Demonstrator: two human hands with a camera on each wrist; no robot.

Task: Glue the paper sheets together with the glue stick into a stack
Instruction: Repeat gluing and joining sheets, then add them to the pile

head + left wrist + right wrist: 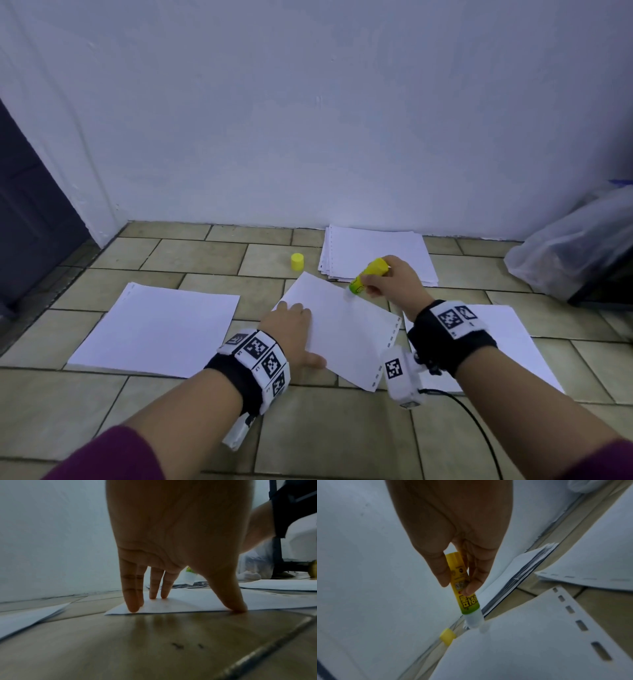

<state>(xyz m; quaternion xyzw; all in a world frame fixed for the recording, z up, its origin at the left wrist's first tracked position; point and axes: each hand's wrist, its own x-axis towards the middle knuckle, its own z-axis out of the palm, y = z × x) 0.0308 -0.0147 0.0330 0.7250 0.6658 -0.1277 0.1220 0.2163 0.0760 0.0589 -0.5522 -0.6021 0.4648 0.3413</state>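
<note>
1. Tiled floor (205, 253) by a white wall.
2. Your left hand (291, 329) presses flat on the sheet (349, 329); your right hand (394, 281) grips the glue stick (368, 275), tip at its far edge.
3. Ease that pressure and the sheet could skid or crease.

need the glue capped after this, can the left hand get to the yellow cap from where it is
Probably yes: the yellow cap stands alone on bare tiled floor beyond the left hand, nothing between, but that hand must leave the sheet.
</note>
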